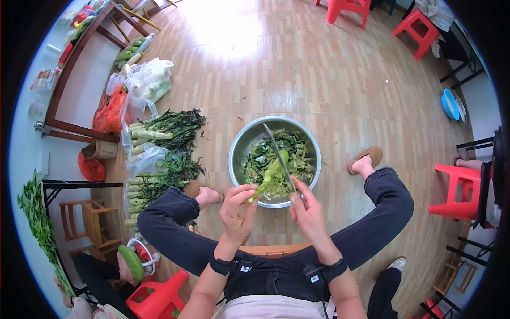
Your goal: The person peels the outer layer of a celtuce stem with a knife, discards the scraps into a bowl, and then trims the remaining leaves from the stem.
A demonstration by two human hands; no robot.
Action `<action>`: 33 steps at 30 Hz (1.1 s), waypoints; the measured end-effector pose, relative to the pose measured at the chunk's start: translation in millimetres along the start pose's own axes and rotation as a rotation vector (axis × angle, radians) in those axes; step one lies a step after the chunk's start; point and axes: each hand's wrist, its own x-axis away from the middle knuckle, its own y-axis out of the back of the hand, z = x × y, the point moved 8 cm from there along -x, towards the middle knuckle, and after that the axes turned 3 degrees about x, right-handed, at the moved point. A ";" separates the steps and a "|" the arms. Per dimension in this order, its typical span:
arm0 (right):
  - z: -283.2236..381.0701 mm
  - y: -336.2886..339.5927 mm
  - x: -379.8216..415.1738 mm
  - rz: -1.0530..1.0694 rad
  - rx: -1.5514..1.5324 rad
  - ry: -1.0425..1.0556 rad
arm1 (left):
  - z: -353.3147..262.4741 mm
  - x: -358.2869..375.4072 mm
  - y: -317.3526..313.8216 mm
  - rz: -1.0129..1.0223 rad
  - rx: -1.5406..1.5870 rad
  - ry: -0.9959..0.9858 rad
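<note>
My left hand [237, 213] pinches the lower end of a pale green celtuce stem [272, 174], which points up and away from me over the basin. In my right hand [309, 213] is a long-bladed knife [277, 149], its handle wrapped by my fingers and its tip pointing forward. The blade lies along the right side of the stem and overlaps it in this view. Beneath both, a round steel basin [232, 159] on the floor holds green peelings and dark leaves [297, 154].
Leafy celtuce stalks [154, 181] lie in plastic on the floor to my left, near white [151, 80] and red bags [110, 110]. Red stools [457, 192] stand at right, with one [159, 295] at lower left. Other people sit around the edges. A blue basin [450, 104] rests far right.
</note>
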 end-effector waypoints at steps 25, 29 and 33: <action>50.5 -35.4 46.5 0.189 0.172 0.279 | -13.4 -5.3 -10.4 0.033 -0.112 -0.041; 48.9 -31.5 46.4 0.188 0.109 0.248 | -7.7 0.0 -10.3 0.024 -0.106 -0.017; 53.2 -32.5 48.3 0.210 0.286 0.276 | -11.7 -1.4 -9.9 0.001 -0.123 -0.057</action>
